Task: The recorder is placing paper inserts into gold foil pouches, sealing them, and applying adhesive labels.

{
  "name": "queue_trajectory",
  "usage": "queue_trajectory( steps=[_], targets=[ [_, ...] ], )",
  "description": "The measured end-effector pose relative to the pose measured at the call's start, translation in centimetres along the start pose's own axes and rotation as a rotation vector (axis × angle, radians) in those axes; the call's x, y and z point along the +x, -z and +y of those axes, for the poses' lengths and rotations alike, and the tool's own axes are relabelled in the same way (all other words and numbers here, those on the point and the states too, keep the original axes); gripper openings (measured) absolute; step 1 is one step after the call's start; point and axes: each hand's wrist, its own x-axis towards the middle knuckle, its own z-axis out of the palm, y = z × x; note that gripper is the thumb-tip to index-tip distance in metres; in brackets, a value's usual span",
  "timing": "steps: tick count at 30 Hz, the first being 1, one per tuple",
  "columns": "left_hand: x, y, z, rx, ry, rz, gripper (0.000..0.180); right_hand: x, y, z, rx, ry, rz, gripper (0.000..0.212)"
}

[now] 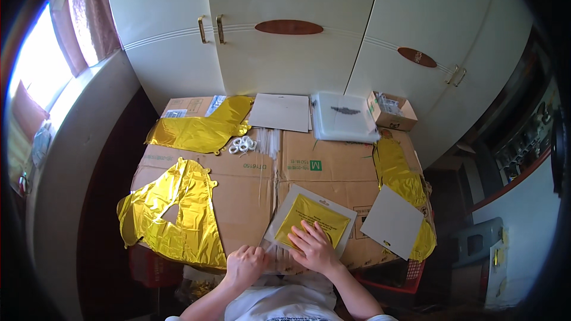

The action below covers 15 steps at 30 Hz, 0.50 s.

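Note:
In front of me lies a flat package point(339, 211), a folded gold foil balloon against a pale card in a clear bag, tilted on the cardboard. My right hand point(315, 249) rests flat on its gold face, fingers spread. At the package's lower left corner, my left hand point(245, 265) is closed, its fingertips pinching what looks like the edge of the clear bag. The exact grip is partly hidden by the fingers. Left of it spreads a flat gold foil balloon point(193, 202) with a triangular hole.
Further gold foil point(202, 132) lies back left, beside white ribbon rolls point(242, 144) and clear straws point(269, 142). Pale cards point(279, 112), a stack of clear bags point(345, 117) and a small box point(394, 120) line the back. Another card point(392, 221) covers gold foil at right.

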Motion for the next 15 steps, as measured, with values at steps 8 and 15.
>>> queue_trajectory(
  steps=[8, 15],
  targets=[
    [2.2, -2.0, -0.3, -0.041, 0.055, 0.100, 0.025, -0.1, 0.0, 0.1, -0.019, 0.021, -0.003, 0.040],
    [1.2, -2.5, -0.7, -0.025, -0.001, 0.148, 0.016, -0.2, -0.2, 0.1, -0.005, 0.009, -0.001, 0.044]
  ],
)
